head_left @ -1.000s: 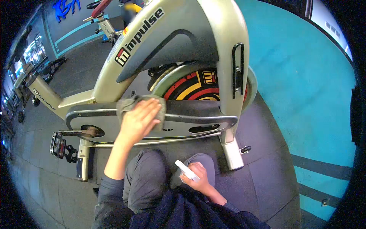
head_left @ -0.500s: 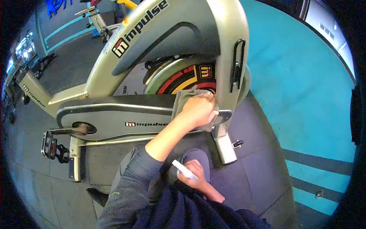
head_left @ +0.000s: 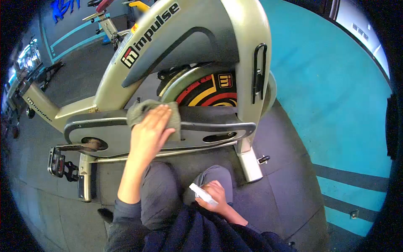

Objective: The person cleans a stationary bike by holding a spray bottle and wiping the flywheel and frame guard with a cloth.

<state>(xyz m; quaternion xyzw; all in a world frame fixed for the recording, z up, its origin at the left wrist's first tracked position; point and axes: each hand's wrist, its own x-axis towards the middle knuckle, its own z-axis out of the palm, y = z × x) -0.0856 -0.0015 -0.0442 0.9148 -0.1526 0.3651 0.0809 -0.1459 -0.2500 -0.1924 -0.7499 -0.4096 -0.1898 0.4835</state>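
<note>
My left hand [head_left: 152,128] presses a grey-green cloth [head_left: 174,116] onto the chain guard [head_left: 193,133] of an exercise bike [head_left: 226,25]. Its fingers lie together over the cloth, which laps across the guard's upper edge and part of its side. Low in front of my right knee, my right hand [head_left: 216,194] is wrapped around a bottle with a white spray head [head_left: 200,192]. The bottle's body is mostly hidden by the fingers. Behind the guard shows the flywheel [head_left: 210,90] with red and yellow rings.
A pedal [head_left: 56,163] on its crank juts out at the left. The bike's front foot [head_left: 252,166] stands on dark floor mats [head_left: 268,210]. Another bike [head_left: 110,27] is at the back left. Turquoise flooring [head_left: 331,105] lies to the right.
My left hand has slid the cloth leftward along the chain guard, from near the front post to about its middle. My right hand with the spray bottle has barely moved.
</note>
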